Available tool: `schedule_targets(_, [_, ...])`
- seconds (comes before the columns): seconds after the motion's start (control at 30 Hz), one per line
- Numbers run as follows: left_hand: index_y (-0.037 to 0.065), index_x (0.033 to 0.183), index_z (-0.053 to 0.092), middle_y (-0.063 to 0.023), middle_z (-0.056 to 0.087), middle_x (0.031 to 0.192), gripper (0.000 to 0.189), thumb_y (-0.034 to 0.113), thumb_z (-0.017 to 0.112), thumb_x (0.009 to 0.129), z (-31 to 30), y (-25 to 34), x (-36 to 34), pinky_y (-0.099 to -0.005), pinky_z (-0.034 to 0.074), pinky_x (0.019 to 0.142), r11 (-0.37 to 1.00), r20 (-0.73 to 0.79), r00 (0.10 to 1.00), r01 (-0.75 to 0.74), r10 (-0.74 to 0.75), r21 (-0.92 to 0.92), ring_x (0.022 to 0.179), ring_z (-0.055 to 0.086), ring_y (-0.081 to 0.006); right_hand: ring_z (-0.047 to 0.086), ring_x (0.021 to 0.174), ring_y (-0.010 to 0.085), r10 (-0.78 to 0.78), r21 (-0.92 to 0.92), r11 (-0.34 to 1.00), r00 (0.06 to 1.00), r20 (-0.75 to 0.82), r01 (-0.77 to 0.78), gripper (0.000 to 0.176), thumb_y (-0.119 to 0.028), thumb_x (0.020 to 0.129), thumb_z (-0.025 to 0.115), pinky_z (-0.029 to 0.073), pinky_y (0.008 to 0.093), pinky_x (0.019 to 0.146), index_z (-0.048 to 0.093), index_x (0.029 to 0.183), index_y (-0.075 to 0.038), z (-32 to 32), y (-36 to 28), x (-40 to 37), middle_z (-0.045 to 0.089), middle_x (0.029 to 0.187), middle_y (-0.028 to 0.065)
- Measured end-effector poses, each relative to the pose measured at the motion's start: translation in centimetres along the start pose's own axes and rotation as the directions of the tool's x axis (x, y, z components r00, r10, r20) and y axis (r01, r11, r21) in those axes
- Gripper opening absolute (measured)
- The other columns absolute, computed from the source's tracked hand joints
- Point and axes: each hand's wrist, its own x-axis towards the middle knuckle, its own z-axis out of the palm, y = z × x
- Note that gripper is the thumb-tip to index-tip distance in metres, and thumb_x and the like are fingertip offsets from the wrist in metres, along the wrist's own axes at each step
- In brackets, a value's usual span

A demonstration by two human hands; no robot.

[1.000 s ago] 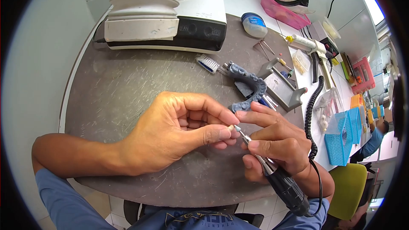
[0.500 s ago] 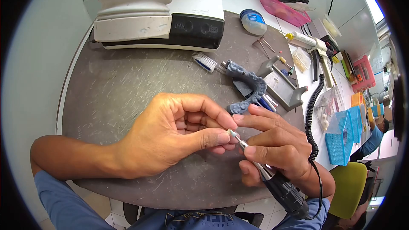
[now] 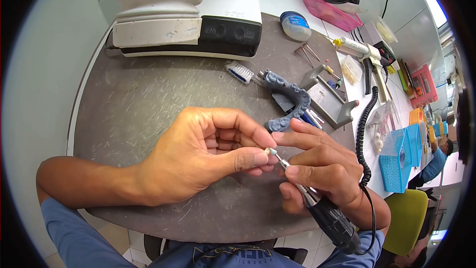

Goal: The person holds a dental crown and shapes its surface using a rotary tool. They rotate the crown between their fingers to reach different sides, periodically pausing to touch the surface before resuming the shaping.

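My left hand (image 3: 213,156) pinches a small tooth-coloured piece (image 3: 268,151) between thumb and forefinger, over the middle of the table. My right hand (image 3: 322,166) is wrapped round a black and silver rotary handpiece (image 3: 333,221), held slanting up to the left. Its small light-blue tip (image 3: 273,152) meets the piece at the left fingertips; whether it presses on it is too small to tell. Just beyond my right fingers lies a grey dental arch model (image 3: 292,97).
A white and black machine with a ribbed hose (image 3: 228,34) stands at the back left. Behind the model lie a brush (image 3: 240,73) and a grey holder (image 3: 331,100). A coiled black cord (image 3: 364,139), blue baskets (image 3: 395,168) and another person's blue sleeve (image 3: 433,165) are on the right.
The small piece and the tool tip have shifted very slightly, and my left fingers have moved a little with them. Both hands keep their holds.
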Motion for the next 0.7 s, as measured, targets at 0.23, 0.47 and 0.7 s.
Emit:
schedule_targets(0.23, [-0.004, 0.106, 0.060, -0.0150, 0.068, 0.102, 0.016, 0.000, 0.065, 0.091, -0.01, -0.02, -0.05, -0.0285, 0.057, 0.083, 1.000, -0.009, 1.000, -0.011, 0.011, 0.016, 0.094, 0.067, -0.0163, 0.070, 0.098, 0.0338, 0.021, -0.007, 1.000, 1.000, 0.000, -0.021, 0.025, -0.001, 0.071, 0.079, 0.055, 0.0485, 0.092, 0.065, 0.092, -0.004, -0.07, -0.13, 0.11, 0.066, 0.078, 0.0082])
schedule_targets(0.47, [-0.004, 0.105, 0.061, -0.0136, 0.068, 0.101, 0.016, 0.001, 0.065, 0.091, -0.11, -0.16, -0.01, -0.0283, 0.057, 0.083, 0.999, -0.007, 1.000, -0.014, 0.014, 0.044, 0.094, 0.067, -0.0158, 0.070, 0.097, 0.0336, -0.004, -0.020, 1.000, 1.000, 0.008, 0.004, 0.025, -0.002, 0.071, 0.078, 0.054, 0.0480, 0.092, 0.065, 0.091, -0.005, 0.00, -0.13, 0.07, 0.066, 0.078, 0.0080])
schedule_targets(0.7, [-0.004, 0.105, 0.061, -0.0134, 0.068, 0.100, 0.016, 0.002, 0.066, 0.091, -0.06, -0.06, -0.02, -0.0278, 0.057, 0.082, 0.999, -0.003, 1.000, -0.010, 0.011, 0.051, 0.092, 0.068, -0.0152, 0.070, 0.097, 0.0336, -0.006, -0.020, 1.000, 1.000, -0.006, 0.006, 0.025, -0.002, 0.070, 0.079, 0.054, 0.0479, 0.092, 0.065, 0.091, -0.004, 0.08, -0.03, 0.05, 0.066, 0.077, 0.0079])
